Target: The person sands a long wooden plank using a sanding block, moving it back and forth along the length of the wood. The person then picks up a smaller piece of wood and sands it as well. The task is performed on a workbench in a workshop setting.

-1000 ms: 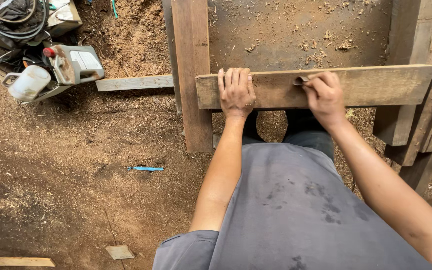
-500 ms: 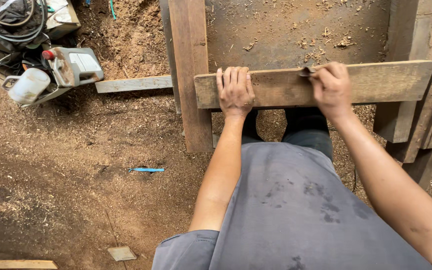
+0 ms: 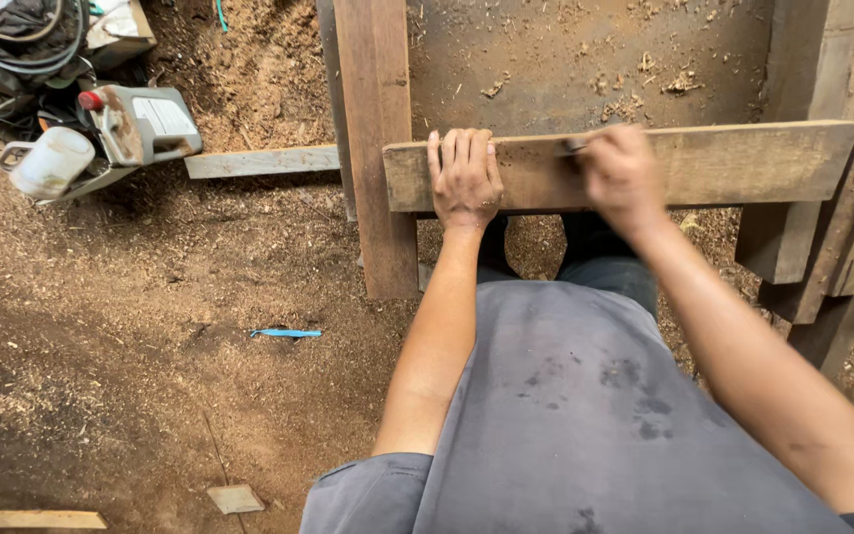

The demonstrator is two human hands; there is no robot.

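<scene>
A weathered wooden plank (image 3: 743, 163) lies crosswise in front of me, resting on an upright board (image 3: 376, 148) at its left end. My left hand (image 3: 464, 176) lies flat on the plank near that end, fingers together, pressing down. My right hand (image 3: 623, 176) is blurred with motion on the plank's upper edge, closed around a small dark tool (image 3: 573, 146), perhaps a pencil or marker, whose tip touches the wood.
A dusty work surface (image 3: 585, 59) with wood chips lies behind the plank. Stacked timbers (image 3: 842, 237) stand at right. Sawdust covers the ground (image 3: 150, 396). A grey jug (image 3: 140, 121), white cup (image 3: 49, 163), cables, a loose plank (image 3: 259, 161) and a blue strip (image 3: 287, 333) lie left.
My right hand has slid left along the plank's upper edge with the small tool, toward my left hand. My left hand has stayed pressed on the plank.
</scene>
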